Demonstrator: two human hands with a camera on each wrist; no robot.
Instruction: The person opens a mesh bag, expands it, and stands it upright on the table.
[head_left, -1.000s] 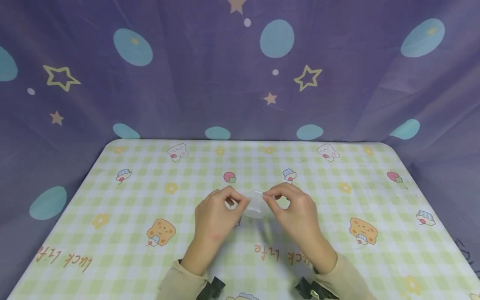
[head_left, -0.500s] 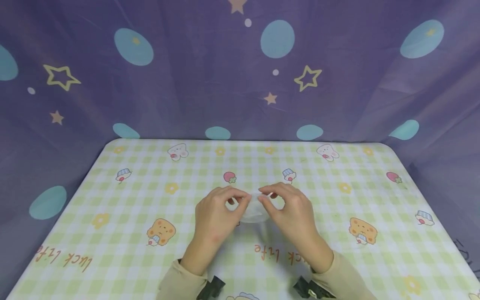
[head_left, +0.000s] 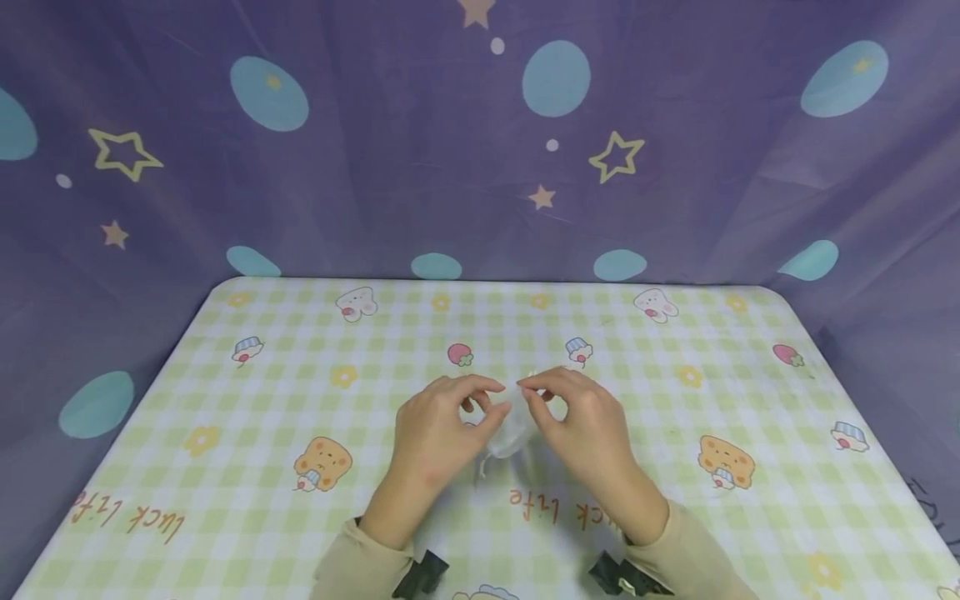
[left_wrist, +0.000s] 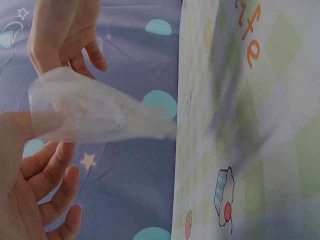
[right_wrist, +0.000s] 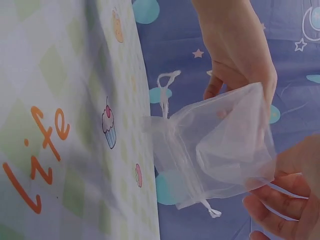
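A sheer white drawstring pouch (head_left: 512,429) (left_wrist: 95,112) (right_wrist: 220,145) hangs between the two hands above the table, its cords dangling at the lower end. My right hand (head_left: 588,425) (right_wrist: 292,195) pinches an upper corner of it between thumb and forefinger. My left hand (head_left: 438,429) (left_wrist: 40,175) is at the pouch's other side, thumb and forefinger parted; in the left wrist view one digit shows through the mesh. A rounded whitish shape (right_wrist: 225,155) shows within the pouch in the right wrist view; whether it is a fold or an object, I cannot tell.
A green-and-white checked cloth (head_left: 247,400) with printed cartoons and lettering covers the table. Behind it and at the sides hangs a purple curtain (head_left: 420,167) with stars and blue ovals. Dark straps (head_left: 423,575) show by the sleeves.
Both hands held the pouch stretched between them a second ago. They have come closer together, the left fingertips have parted, and the pouch hangs lower and tilted, a cord showing at lower left.
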